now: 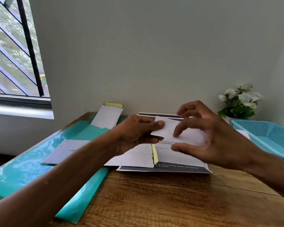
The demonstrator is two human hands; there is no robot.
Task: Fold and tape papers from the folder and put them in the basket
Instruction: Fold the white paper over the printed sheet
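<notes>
My left hand (136, 133) pinches the left edge of a small folded white paper (188, 133), held just above the table. My right hand (211, 136) hovers over the same paper with spread, curved fingers; its index tip touches the paper's top and the thumb lies below it. Under them lies a printed sheet (175, 167) with dark bands. Beside it is a folded paper with a yellow tape strip (138, 158). The open teal folder (31, 164) covers the table's left side. The light blue basket (269, 136) stands at the right.
Two more folded papers lie on the folder: one (64, 151) at mid left, one with a yellow strip (107, 117) leaning against the wall. A pot of white flowers (239, 102) stands behind the basket. Wooden table (170, 202) in front; window at left.
</notes>
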